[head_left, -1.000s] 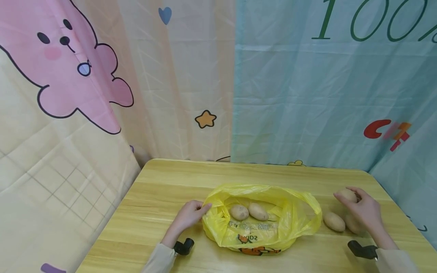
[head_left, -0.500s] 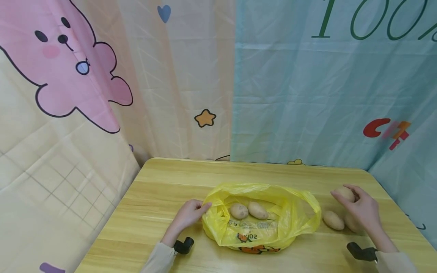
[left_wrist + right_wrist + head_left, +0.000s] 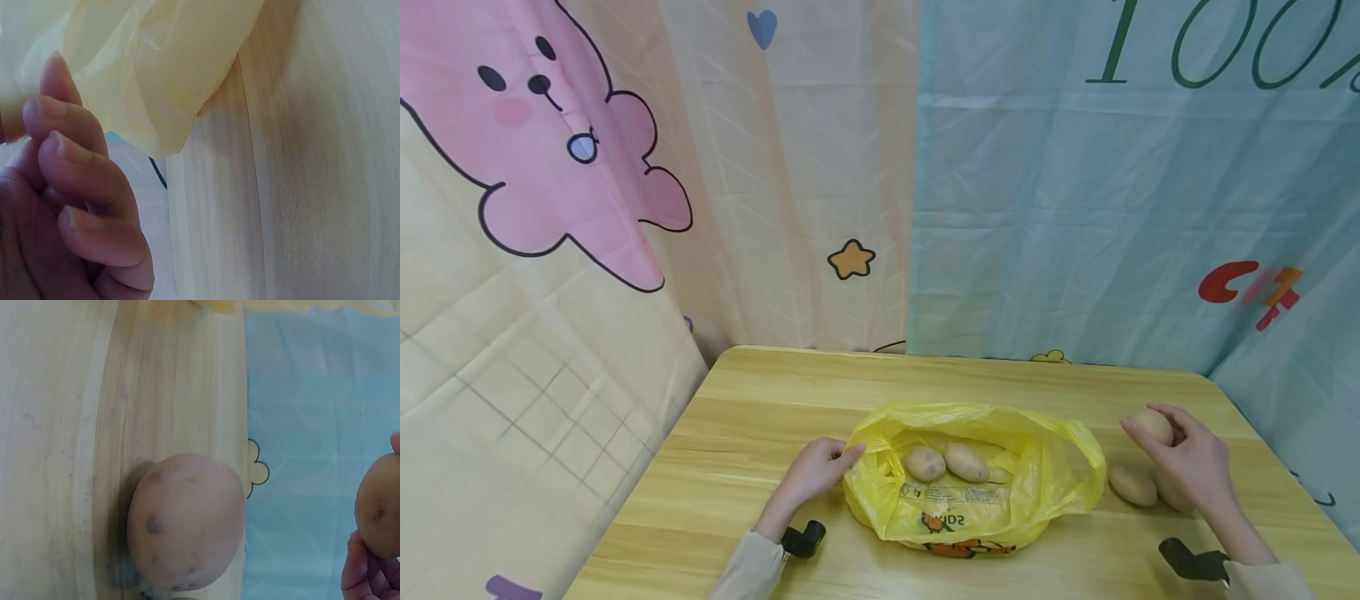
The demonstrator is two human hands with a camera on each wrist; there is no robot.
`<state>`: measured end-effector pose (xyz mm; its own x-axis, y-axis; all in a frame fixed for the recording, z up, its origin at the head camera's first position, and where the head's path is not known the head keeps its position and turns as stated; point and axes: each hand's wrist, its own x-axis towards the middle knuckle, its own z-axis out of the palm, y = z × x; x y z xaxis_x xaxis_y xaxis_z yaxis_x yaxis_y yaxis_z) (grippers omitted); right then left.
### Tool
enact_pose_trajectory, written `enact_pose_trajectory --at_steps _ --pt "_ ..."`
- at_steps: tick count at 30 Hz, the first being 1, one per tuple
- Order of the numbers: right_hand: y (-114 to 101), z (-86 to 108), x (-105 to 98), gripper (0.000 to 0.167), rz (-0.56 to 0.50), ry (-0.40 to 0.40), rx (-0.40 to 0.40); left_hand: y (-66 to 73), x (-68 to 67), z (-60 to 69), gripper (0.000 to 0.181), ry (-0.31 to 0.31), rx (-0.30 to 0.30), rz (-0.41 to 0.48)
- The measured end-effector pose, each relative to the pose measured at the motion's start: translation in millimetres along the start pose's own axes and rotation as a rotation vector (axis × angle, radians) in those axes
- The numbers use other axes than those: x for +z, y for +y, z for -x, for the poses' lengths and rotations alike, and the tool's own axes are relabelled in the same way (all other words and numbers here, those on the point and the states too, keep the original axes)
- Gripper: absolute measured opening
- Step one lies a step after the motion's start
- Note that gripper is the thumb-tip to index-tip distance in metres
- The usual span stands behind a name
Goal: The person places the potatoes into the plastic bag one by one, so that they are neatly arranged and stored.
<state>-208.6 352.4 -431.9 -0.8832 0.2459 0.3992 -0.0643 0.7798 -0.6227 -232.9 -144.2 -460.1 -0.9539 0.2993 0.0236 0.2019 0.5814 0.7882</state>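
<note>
1. At the far left hangs a pale cream cloth printed with a pink cartoon bear; it reaches down to the pale yellow wood-grain table I work at.
2. My left hand pinches the left edge of the bag between thumb and forefinger; my other fingers are curled, as the left wrist view shows.
3. The thin, translucent yellow plastic bag lies on the table with its mouth wide, dark lettering and an orange print on it, its handle loop toward my right.
4. Inside it, a rounded light-brown potato and a longer, oval light-brown potato lie side by side.
5. Just beyond the loop, an oval tan potato rests on the table; next to it, another tan potato is partly hidden by my right hand.
6. A smooth, rounded beige potato is gripped between the thumb and fingers of my right hand, over the table, well apart from the bag's mouth.
</note>
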Motion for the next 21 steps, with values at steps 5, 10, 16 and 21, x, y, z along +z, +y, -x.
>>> enact_pose_trajectory --at_steps 5,10,16,21 --pt "-11.2 1.7 -1.5 0.054 -0.02 0.031 -0.017 -0.1 -0.2 0.0 0.045 -0.001 -0.001 0.004" --pt "-22.8 2.6 -3.0 0.053 -0.036 0.05 -0.03 0.2 -0.5 0.1 0.045 -0.001 0.0 0.005" --pt "-33.9 4.7 -3.4 0.052 -0.069 0.063 -0.04 -0.2 -0.5 0.0 0.045 0.002 -0.004 0.005" --pt "-41.0 6.3 -4.4 0.049 -0.097 0.078 -0.059 -0.4 -0.6 -0.1 0.045 0.004 0.0 -0.001"
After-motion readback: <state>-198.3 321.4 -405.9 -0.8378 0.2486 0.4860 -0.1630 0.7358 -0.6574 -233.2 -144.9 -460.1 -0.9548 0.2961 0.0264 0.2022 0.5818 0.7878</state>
